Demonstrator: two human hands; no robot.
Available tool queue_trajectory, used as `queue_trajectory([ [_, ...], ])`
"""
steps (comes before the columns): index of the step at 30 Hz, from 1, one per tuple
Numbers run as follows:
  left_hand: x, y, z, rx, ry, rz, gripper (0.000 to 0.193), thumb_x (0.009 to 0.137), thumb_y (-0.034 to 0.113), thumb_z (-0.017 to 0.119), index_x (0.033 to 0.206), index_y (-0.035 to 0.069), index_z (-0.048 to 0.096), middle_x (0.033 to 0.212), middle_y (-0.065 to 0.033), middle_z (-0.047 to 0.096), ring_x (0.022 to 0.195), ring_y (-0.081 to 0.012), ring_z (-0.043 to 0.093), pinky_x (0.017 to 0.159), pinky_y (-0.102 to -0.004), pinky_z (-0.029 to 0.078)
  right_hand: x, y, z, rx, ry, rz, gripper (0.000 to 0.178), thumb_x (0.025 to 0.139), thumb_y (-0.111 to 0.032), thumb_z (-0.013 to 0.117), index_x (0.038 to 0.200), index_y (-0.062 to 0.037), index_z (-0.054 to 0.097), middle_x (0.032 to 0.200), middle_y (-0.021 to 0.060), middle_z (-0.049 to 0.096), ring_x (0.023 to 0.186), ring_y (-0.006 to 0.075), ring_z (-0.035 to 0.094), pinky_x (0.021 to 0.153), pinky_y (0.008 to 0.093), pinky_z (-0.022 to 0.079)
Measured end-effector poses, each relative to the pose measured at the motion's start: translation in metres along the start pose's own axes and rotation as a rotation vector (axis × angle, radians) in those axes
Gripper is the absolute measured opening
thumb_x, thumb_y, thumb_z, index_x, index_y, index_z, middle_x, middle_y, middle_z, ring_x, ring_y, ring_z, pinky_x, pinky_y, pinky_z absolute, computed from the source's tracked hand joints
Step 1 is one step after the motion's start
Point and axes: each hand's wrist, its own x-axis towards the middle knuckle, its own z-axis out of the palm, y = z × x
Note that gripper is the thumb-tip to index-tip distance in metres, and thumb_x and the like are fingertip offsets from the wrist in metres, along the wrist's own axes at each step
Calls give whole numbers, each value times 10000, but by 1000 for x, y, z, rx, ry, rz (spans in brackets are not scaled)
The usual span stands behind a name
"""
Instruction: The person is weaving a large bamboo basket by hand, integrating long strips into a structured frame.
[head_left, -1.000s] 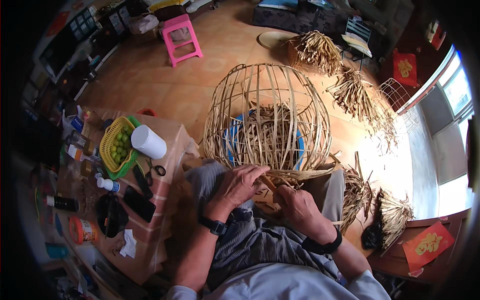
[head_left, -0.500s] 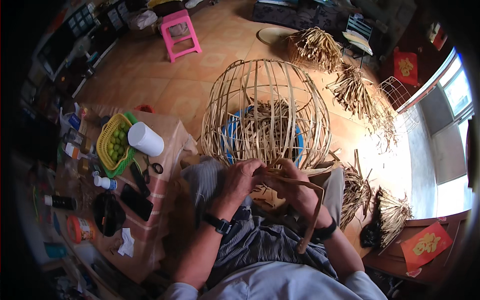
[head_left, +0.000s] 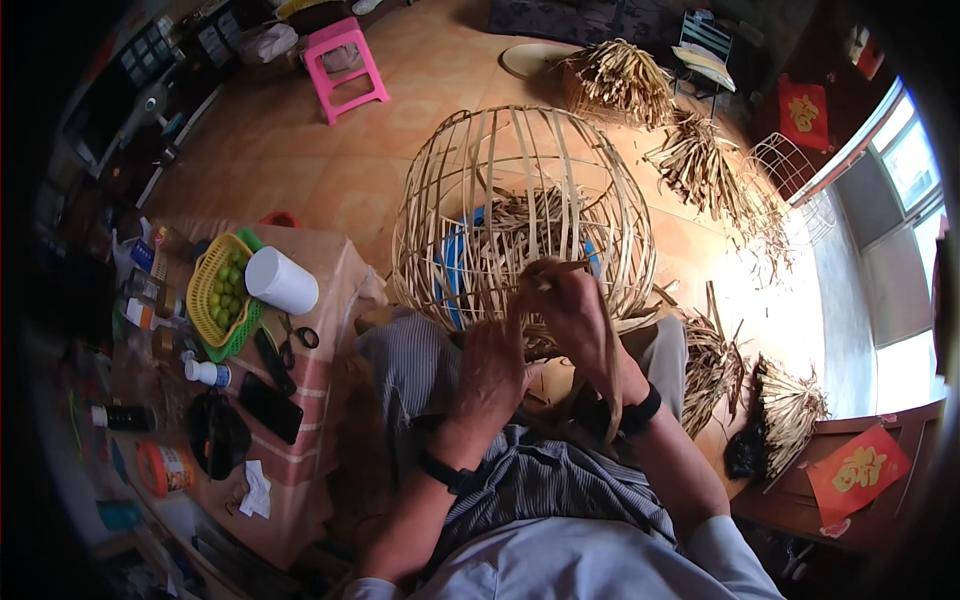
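Between my knees stands an open, barrel-shaped basket frame (head_left: 530,125) of thin, light strips. At its near rim, my left hand (head_left: 490,372) is closed around the edge; its fingertips are partly hidden. Just right of it and a little higher, my right hand (head_left: 572,312) pinches a dried brown leaf strip. That strip (head_left: 612,365) has a long end hanging over my right wrist, and a short length rises from the fingers. Through the frame's bars shows a blue tub (head_left: 452,262) with a heap of dried strips (head_left: 530,222).
On the left, a cloth-covered table (head_left: 325,262) holds a yellow basket (head_left: 200,290) of green fruit, a white canister (head_left: 283,280), scissors (head_left: 290,352) and a phone (head_left: 270,407). Bundles of dried strips (head_left: 710,175) lie along the right. A pink stool (head_left: 345,70) stands far left.
My right hand has lifted up and away, drawing the strip upward. My left hand has shifted slightly lower at the near rim. The whole view has moved a little.
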Motion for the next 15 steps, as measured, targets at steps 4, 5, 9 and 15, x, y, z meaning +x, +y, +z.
queue_trajectory([
  [4, 4, 5, 16, 265, 0, -31, 850, 768, 274, 959, 1402, -70, 510, 1148, -218, 647, 1018, -405, 615, 937, -508, 487, 12, -14, 2, -381, -100, -161, 97, 899, -17, 664, 995, -7, 657, 925, 211, 685, 810, 435, 706, 712, 489, 560],
  [5, 5, 6, 21, 301, 12, -8, 832, 770, 277, 960, 1382, -75, 518, 1134, -217, 648, 1000, -403, 612, 922, -509, 486, 10, -16, -2, -481, -132, -148, 101, 904, -57, 668, 995, -13, 661, 912, 214, 679, 802, 435, 709, 702, 496, 560],
  [9, -2, -14, 41, 297, 93, 21, 558, 861, 226, 831, 1330, 18, 611, 1164, -163, 609, 1028, -327, 600, 971, -473, 466, -5, -17, -2, -733, -247, -138, 79, 926, -122, 650, 936, -45, 665, 890, 198, 679, 756, 414, 714, 658, 494, 554],
  [15, -7, -44, 56, -202, 110, -72, 462, 871, 72, 734, 1308, -43, 638, 1281, -229, 650, 1188, -404, 607, 1046, -508, 466, -9, -5, 14, -837, -306, -133, 122, 953, -178, 636, 923, -60, 649, 957, 204, 666, 703, 378, 705, 594, 493, 504],
])
